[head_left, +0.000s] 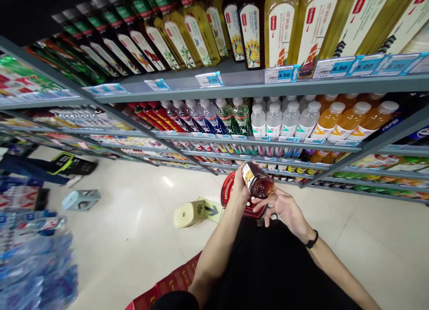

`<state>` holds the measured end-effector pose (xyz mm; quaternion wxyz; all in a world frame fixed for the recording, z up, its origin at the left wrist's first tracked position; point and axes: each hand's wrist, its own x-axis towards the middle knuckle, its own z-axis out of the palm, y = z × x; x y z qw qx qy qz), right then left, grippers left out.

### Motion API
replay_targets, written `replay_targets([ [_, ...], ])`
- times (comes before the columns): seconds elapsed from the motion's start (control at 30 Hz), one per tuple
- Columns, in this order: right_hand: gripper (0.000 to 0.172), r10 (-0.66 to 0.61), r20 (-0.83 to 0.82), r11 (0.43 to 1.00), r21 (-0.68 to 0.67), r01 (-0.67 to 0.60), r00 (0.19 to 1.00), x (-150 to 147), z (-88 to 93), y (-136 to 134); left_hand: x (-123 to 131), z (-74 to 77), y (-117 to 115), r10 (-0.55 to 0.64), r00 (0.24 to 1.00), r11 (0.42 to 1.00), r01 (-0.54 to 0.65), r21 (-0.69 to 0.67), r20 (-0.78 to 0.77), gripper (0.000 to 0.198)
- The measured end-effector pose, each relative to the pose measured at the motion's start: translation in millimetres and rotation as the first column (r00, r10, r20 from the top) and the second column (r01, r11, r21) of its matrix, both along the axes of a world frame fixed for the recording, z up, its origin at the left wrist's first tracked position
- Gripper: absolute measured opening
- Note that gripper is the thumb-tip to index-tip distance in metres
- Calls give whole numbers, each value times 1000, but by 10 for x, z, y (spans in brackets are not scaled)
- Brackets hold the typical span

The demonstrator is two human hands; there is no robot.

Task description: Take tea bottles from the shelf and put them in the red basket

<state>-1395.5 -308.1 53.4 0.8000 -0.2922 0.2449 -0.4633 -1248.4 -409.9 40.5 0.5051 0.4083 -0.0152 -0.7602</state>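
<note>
My left hand [239, 185] is wrapped round a bottle of dark amber drink [263, 183] with a white and yellow picture label. The bottle lies tilted, its round base toward me, and its cap is hidden. My right hand [285, 210] is beside the base with fingers apart, its fingertips at or very near the bottle. A black band [312, 239] circles my right wrist. Below the hands, a red shopping basket [228, 189] is partly covered by my hands and dark clothing.
Shelves [234, 87] of bottled drinks run across in front. A yellow stool [188, 214] and a pale blue stool [81, 199] stand on the floor. Water packs [40, 265] are stacked at left, red boxes [167, 284] near me. A person's leg [33, 169] shows at far left.
</note>
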Motion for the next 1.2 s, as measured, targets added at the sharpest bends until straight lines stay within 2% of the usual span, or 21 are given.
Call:
replay_targets([
  [0.1, 53, 57, 18, 997, 46, -57, 998, -32, 4, -5, 29, 9, 32, 62, 998, 998, -62, -22, 6, 25],
  [0.2, 58, 120, 74, 984, 124, -129, 990, -49, -27, -17, 89, 112, 42, 183, 983, 970, -176, -165, 28, 29],
  [0.3, 64, 154, 158, 965, 186, -182, 975, -30, -87, -9, 130, 271, 52, 289, 953, 893, -235, -384, 88, 31],
  [0.4, 60, 155, 183, 959, 206, -192, 971, -14, -162, 44, 122, 401, 84, 337, 923, 820, -192, -539, 185, 44],
  [0.5, 54, 60, 54, 983, 170, -69, 997, -23, -233, 136, 110, 450, 128, 265, 927, 797, -56, -602, 265, 55],
  [0.57, 59, -108, -150, 992, 43, 116, 983, -36, -270, 205, 115, 439, 146, 182, 942, 802, 23, -597, 281, 61],
  [0.6, 61, -211, -260, 977, -57, 203, 942, -44, -284, 236, 119, 425, 151, 153, 952, 809, 35, -587, 266, 64],
  [0.63, 62, -315, -359, 948, -168, 271, 879, -55, -293, 264, 120, 408, 152, 137, 962, 816, 25, -577, 236, 66],
  [0.7, 68, -517, -500, 849, -403, 341, 695, -89, -294, 304, 111, 371, 145, 144, 979, 835, -41, -548, 145, 67],
  [0.73, 73, -609, -526, 781, -527, 335, 593, -112, -286, 313, 100, 355, 138, 150, 984, 846, -75, -528, 100, 67],
  [0.8, 80, -756, -495, 622, -746, 236, 428, -164, -261, 312, 71, 329, 117, 147, 988, 868, -108, -484, 44, 65],
  [0.83, 81, -798, -465, 559, -808, 184, 383, -188, -248, 305, 55, 320, 105, 138, 990, 877, -105, -468, 36, 64],
  [0.87, 81, -811, -454, 539, -825, 171, 368, -209, -241, 295, 41, 311, 91, 125, 991, 884, -92, -458, 41, 62],
  [0.9, 79, -797, -469, 568, -796, 208, 380, -225, -241, 284, 29, 301, 77, 109, 992, 889, -73, -452, 56, 60],
  [0.93, 76, -762, -496, 627, -725, 285, 416, -238, -252, 277, 20, 287, 64, 93, 993, 893, -49, -447, 77, 55],
  [1.0, 68, -675, -512, 737, -497, 458, 531, -261, -309, 279, 16, 242, 42, 45, 990, 897, 18, -441, 131, 47],
  [1.07, 60, -592, -463, 802, -258, 539, 660, -293, -407, 316, 42, 169, 31, -31, 974, 884, 131, -449, 223, 46],
  [1.13, 50, -507, -398, 839, -26, 544, 764, -338, -532, 383, 117, 72, 36, -125, 913, 827, 312, -467, 389, 49],
  [1.2, 45, -429, -325, 834, 216, 508, 843, -385, -676, 458, 247, -37, 60, -192, 771, 738, 522, -429, 608, 47],
])
